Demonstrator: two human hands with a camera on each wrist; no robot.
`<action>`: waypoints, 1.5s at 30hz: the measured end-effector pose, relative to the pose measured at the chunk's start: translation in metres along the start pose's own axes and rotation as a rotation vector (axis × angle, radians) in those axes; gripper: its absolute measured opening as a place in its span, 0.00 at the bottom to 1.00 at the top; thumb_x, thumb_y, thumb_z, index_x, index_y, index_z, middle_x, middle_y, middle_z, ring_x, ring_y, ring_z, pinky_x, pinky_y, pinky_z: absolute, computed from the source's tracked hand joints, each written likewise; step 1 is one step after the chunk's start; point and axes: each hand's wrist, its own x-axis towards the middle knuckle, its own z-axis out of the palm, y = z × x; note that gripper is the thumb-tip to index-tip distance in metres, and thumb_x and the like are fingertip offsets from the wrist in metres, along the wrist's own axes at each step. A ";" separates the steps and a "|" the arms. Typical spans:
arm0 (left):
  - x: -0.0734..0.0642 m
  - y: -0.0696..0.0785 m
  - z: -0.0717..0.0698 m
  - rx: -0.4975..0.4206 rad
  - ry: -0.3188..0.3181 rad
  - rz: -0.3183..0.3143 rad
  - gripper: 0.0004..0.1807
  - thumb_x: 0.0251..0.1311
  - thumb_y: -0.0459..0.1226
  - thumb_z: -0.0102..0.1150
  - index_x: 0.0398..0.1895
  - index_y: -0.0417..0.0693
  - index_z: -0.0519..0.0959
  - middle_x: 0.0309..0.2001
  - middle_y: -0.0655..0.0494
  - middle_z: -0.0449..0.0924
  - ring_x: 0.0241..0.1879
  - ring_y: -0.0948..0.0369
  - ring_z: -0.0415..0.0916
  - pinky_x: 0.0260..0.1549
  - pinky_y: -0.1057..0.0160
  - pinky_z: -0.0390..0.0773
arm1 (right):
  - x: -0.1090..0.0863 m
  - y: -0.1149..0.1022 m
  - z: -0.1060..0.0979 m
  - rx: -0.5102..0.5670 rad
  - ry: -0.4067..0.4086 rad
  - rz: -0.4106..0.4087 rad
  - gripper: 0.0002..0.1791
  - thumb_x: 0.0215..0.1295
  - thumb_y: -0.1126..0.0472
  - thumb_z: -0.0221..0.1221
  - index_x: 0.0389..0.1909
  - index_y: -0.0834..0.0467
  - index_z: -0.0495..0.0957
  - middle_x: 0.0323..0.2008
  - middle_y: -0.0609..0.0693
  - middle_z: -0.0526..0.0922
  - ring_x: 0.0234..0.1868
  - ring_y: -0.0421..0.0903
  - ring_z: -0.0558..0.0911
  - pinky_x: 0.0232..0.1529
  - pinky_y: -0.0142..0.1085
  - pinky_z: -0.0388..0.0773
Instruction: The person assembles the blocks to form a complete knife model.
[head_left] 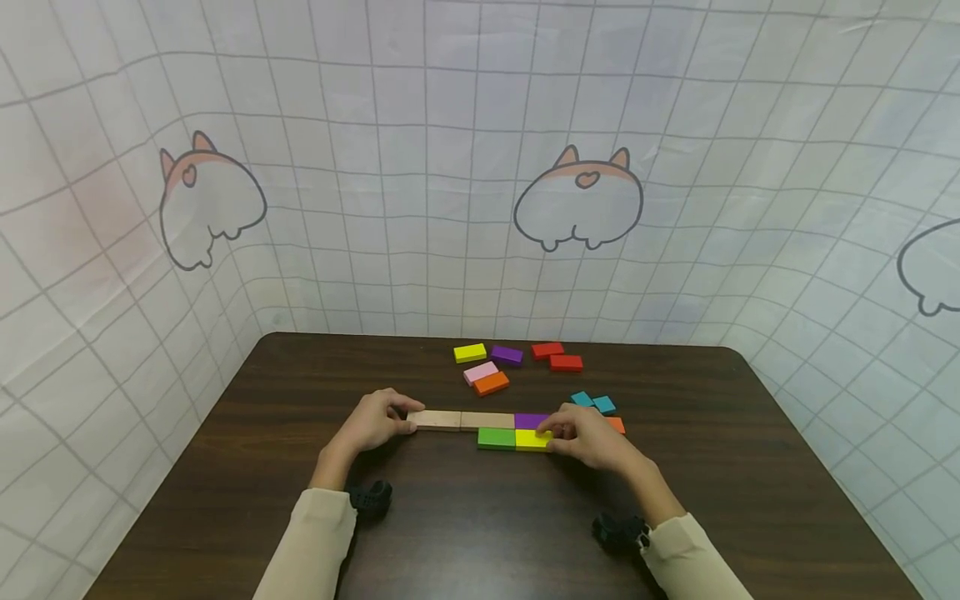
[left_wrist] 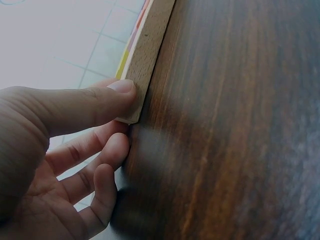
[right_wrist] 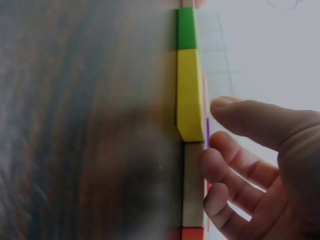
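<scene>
Two plain wooden blocks (head_left: pixel 487 420) lie end to end in a row, with a purple block (head_left: pixel 531 421) continuing it to the right. My left hand (head_left: pixel 378 421) pinches the row's left end, thumb (left_wrist: pixel 122 92) on the block's front side. Along the front of the row lie a green block (head_left: pixel 497 438) and a yellow block (head_left: pixel 529 440). My right hand (head_left: pixel 588 435) hovers at the yellow block's right end with loosely bent fingers. In the right wrist view its thumb (right_wrist: pixel 235 107) is apart from the yellow block, and the fingertips are beside another plain block (right_wrist: pixel 194 185).
Behind the row lie loose blocks: yellow (head_left: pixel 470 353), purple (head_left: pixel 507 356), pink (head_left: pixel 481 372), orange (head_left: pixel 491 383) and two red ones (head_left: pixel 566 363). Two blue blocks (head_left: pixel 603 405) and an orange block (head_left: pixel 617 425) sit beyond my right hand. A gridded curtain (head_left: pixel 465 167) surrounds the dark table (head_left: pixel 465 525).
</scene>
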 end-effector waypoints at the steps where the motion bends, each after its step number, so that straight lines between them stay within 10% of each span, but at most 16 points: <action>1: 0.000 0.000 0.000 -0.001 -0.002 0.000 0.17 0.60 0.34 0.72 0.53 0.53 0.88 0.49 0.50 0.82 0.39 0.57 0.77 0.37 0.59 0.79 | -0.001 0.000 -0.001 0.004 0.010 -0.006 0.10 0.67 0.62 0.67 0.48 0.53 0.88 0.36 0.46 0.81 0.33 0.40 0.76 0.34 0.32 0.77; 21: 0.001 0.001 0.004 -0.012 -0.013 -0.001 0.17 0.60 0.34 0.72 0.52 0.53 0.88 0.49 0.51 0.82 0.39 0.58 0.77 0.37 0.59 0.79 | -0.001 0.038 -0.047 0.150 0.330 0.168 0.15 0.70 0.61 0.65 0.56 0.56 0.83 0.45 0.54 0.83 0.40 0.48 0.78 0.37 0.36 0.77; 45: -0.001 -0.001 0.000 -0.028 0.011 0.001 0.16 0.60 0.33 0.72 0.51 0.53 0.89 0.48 0.51 0.82 0.41 0.57 0.78 0.40 0.55 0.82 | 0.088 0.099 -0.057 0.194 0.104 0.357 0.29 0.70 0.62 0.65 0.70 0.58 0.72 0.69 0.67 0.69 0.65 0.65 0.71 0.63 0.58 0.75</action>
